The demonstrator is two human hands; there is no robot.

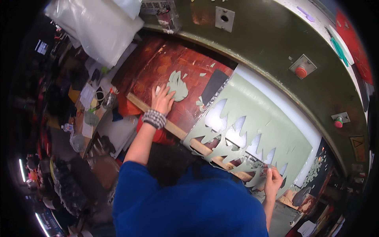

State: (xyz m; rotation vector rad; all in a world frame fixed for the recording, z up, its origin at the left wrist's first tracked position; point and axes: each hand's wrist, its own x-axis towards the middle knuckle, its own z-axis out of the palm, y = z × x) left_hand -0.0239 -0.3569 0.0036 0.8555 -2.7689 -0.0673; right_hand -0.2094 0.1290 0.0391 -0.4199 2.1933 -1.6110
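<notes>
Fingers of the left hand point(163, 99) lie spread and flat on the reddish-brown worktop point(158, 67), their tips touching the near edge of a pale green cut-out piece point(177, 85) that rests just beyond them; the hand grips nothing. A checked black-and-white wristband point(154, 118) sits behind the knuckles, and a long wooden strip point(173, 128) runs under the wrist toward the other hand. Fingers of the right hand point(272, 179) are curled and pinched on the ragged lower edge of a large pale green sheet point(272, 122), which spreads up and away from the fingertips over a white pad point(284, 106) and has a row of about five leaf-shaped holes cut through it. Small green scraps point(200, 102) lie on the worktop between the two hands, beside a dark rectangular piece point(213, 85). Beyond both sets of fingers curves the dark green machine frame point(268, 43), carrying two red round buttons on grey square plates point(301, 71) point(338, 123) and one grey plate with a hole point(224, 18); further right of the second button is a yellow triangular warning sign point(357, 142). Above and left of the left fingers hangs a bundle of clear plastic bags point(94, 23); what is in them cannot be told. A clear plastic bottle point(108, 99) stands left of the left hand on a cluttered side table point(85, 118).
</notes>
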